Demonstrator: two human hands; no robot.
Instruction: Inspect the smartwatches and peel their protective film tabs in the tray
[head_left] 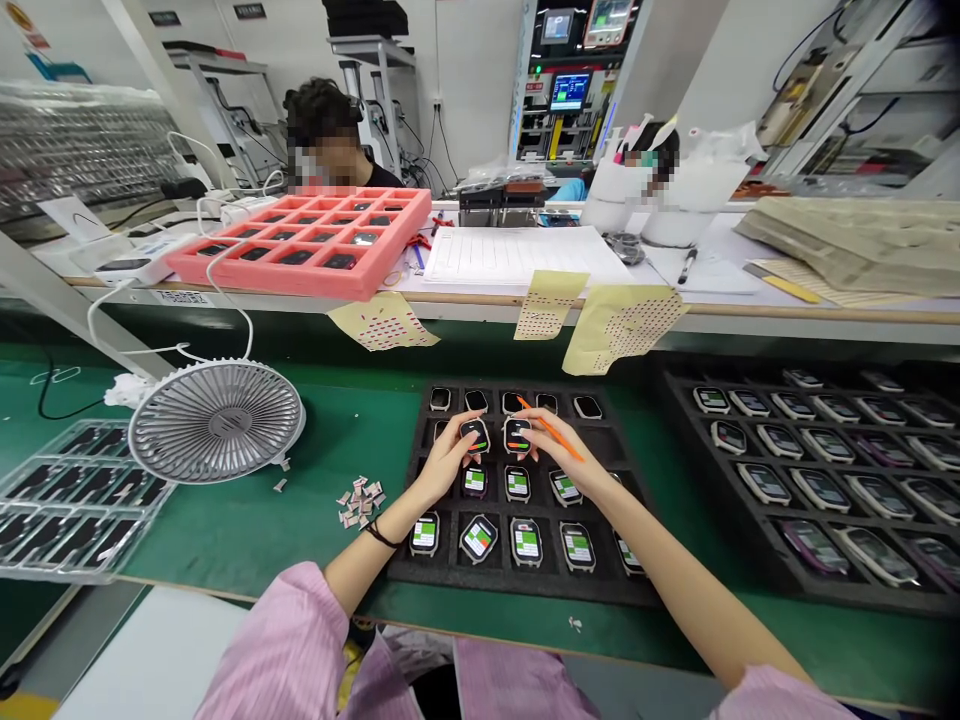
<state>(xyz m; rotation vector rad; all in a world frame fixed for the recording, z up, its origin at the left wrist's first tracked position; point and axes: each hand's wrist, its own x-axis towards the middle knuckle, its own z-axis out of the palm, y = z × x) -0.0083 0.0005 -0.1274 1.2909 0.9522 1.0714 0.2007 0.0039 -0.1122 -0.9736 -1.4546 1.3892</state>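
My left hand (442, 462) is closed round a smartwatch (474, 437) with a lit screen, held above the black foam tray (622, 592). Beside it, my right hand (564, 455) grips a second smartwatch (517, 436) by its edges, its thumb near the screen. An orange pen-like stick (551, 428) also lies across the right hand's fingers. Below both hands, several watch bodies sit in the tray's compartments, many showing green and white screens, such as the watch (526, 541) in the front row. Watches with dark screens (588, 407) occupy the back row.
A round fan (217, 420) stands left, beside a clear plastic tray (45, 565) of black parts and a small pile of tabs (360, 503). Another dark tray (720, 540) of watches is at right. A shelf holds a pink foam tray (367, 280); a person (326, 130) sits behind it.
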